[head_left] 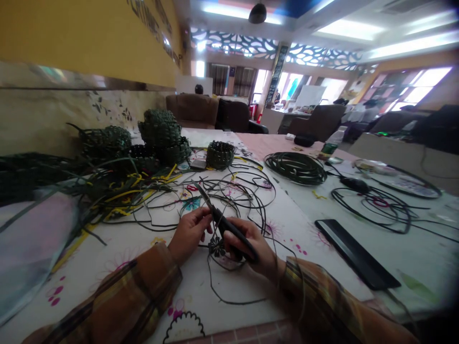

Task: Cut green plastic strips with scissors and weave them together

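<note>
In the head view, the pair of scissors lies across the right palm, its black handles wrapped by the fingers of the right hand and its blades pointing up and away to the left, past the fingertips of the left hand. A small dark woven flower sits just below the blades, between the two hands, with a thin strand running up from it towards the left fingertips. The right fingers are closed around the handles, the index finger laid over the upper side. The left hand has its thumb and index finger drawn nearly together beside the blades, the other fingers loosely curled; whether they pinch the strand or only touch it, I cannot tell.

A thin strand loops over the right wrist and down onto the table, near both forearms. Loose dark strips tangle directly beyond the hands, under and around the blade tips. Further back stands a small woven basket, with more dark woven pieces stacked to its left beside a heap of green and yellow strips. To the right are a coiled bundle, a computer mouse and a flat black device.
</note>
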`<action>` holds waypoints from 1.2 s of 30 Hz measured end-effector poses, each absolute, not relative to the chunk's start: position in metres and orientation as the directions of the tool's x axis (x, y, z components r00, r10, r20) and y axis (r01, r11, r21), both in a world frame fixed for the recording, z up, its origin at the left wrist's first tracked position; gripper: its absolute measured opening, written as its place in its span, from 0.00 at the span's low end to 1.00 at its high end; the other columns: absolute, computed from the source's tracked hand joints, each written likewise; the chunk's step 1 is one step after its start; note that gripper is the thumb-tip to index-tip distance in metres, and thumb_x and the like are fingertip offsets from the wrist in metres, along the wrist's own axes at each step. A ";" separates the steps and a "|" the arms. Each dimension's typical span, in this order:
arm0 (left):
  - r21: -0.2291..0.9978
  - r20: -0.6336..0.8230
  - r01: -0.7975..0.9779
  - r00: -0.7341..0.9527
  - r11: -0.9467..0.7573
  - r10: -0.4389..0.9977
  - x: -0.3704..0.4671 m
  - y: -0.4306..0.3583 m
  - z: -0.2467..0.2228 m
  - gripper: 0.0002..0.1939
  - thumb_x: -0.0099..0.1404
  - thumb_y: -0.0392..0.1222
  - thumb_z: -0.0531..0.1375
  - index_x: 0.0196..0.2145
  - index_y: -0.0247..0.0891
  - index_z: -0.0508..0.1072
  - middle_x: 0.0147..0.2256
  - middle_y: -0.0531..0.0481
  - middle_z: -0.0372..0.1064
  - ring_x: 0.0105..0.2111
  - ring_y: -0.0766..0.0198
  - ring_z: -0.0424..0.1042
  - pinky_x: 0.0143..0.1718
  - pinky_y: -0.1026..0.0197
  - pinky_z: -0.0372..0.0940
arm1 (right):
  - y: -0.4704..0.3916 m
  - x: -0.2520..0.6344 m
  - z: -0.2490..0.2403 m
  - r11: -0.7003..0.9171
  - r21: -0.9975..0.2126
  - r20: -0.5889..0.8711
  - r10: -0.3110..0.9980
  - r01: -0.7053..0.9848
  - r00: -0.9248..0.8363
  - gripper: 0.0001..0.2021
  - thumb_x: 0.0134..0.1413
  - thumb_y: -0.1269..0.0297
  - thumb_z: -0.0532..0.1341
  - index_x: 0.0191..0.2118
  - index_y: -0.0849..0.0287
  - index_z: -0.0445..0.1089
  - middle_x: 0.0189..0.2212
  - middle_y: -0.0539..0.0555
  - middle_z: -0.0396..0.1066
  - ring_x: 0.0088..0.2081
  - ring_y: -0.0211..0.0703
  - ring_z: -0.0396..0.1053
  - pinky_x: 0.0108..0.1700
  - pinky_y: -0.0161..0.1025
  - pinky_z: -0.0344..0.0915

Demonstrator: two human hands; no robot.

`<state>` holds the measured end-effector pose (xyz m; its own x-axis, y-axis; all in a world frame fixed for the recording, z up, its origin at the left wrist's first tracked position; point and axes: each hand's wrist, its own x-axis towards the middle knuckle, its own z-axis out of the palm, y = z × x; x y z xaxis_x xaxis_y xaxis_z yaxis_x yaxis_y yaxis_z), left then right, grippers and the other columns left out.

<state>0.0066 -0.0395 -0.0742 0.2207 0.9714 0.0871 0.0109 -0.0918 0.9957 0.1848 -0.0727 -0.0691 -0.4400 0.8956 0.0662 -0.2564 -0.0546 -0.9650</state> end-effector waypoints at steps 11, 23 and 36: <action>0.887 0.345 0.284 0.119 -0.365 0.931 0.010 -0.049 -0.070 0.12 0.64 0.45 0.57 0.28 0.37 0.76 0.20 0.53 0.65 0.19 0.68 0.66 0.24 0.66 0.62 | -0.073 0.187 -0.077 -0.076 -0.936 0.112 0.861 -0.343 -0.496 0.16 0.60 0.52 0.64 0.38 0.62 0.66 0.20 0.48 0.67 0.17 0.31 0.62 0.20 0.28 0.58; 0.944 0.245 0.214 0.063 -0.253 0.967 0.010 -0.050 -0.063 0.17 0.62 0.54 0.60 0.28 0.37 0.68 0.20 0.55 0.61 0.19 0.68 0.62 0.22 0.65 0.57 | -0.068 0.185 -0.070 -0.037 -0.988 0.027 0.915 -0.148 -0.403 0.23 0.48 0.50 0.71 0.41 0.63 0.70 0.22 0.45 0.62 0.18 0.28 0.58 0.18 0.26 0.59; 0.943 0.264 0.147 0.220 -0.299 0.939 0.005 -0.050 -0.064 0.15 0.64 0.49 0.59 0.26 0.38 0.65 0.21 0.57 0.57 0.18 0.71 0.57 0.20 0.66 0.55 | -0.071 0.186 -0.070 -0.043 -0.976 0.057 0.898 -0.215 -0.436 0.23 0.51 0.48 0.68 0.42 0.63 0.69 0.20 0.46 0.65 0.18 0.31 0.61 0.21 0.29 0.61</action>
